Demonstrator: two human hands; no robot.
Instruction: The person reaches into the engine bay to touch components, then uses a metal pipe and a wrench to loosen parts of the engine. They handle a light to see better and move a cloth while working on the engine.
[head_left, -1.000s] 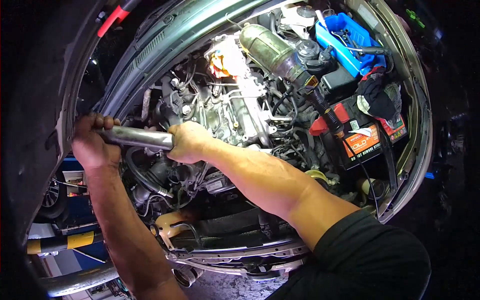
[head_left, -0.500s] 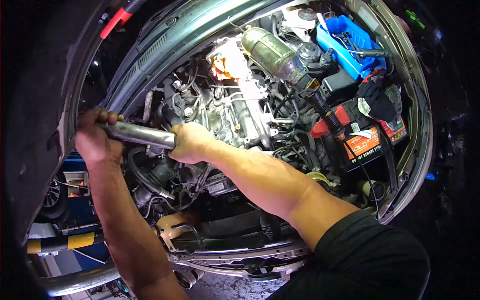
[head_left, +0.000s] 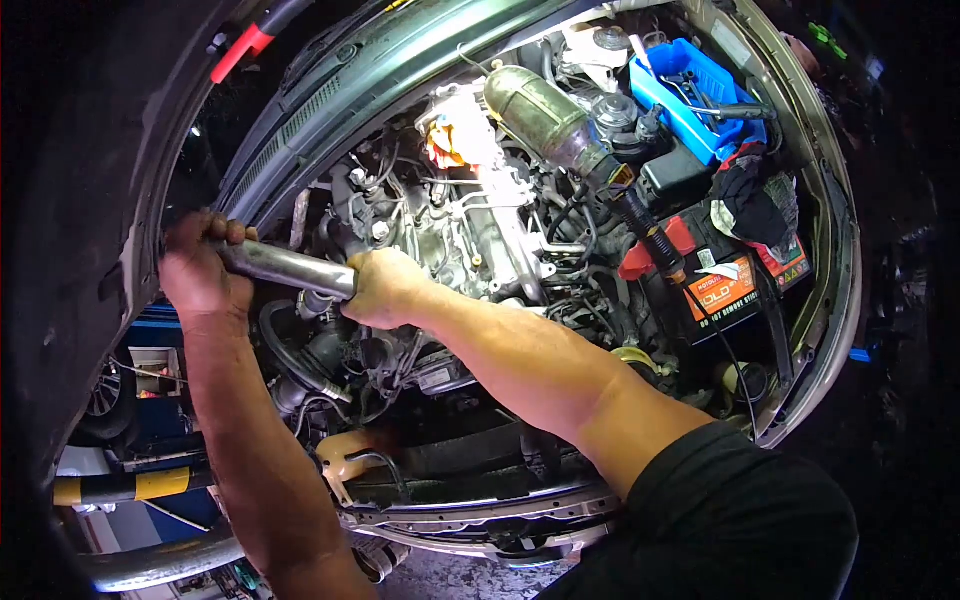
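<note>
A metal tube slants across the left side of the engine bay, held at both ends. My left hand is wrapped round its left end, near the raised hood. Around its right end my right hand is closed, above the engine. Whatever lies inside the tube is hidden. An orange cloth sits in bright light at the back of the engine.
A work lamp lies across the engine bay. At the right are a blue tray with tools, a battery and dark cloths. The hood rises at the left. A striped bar stands below it.
The view has shifted slightly. Both hands keep their grip on the metal tube, which shows little change in its position over the engine.
</note>
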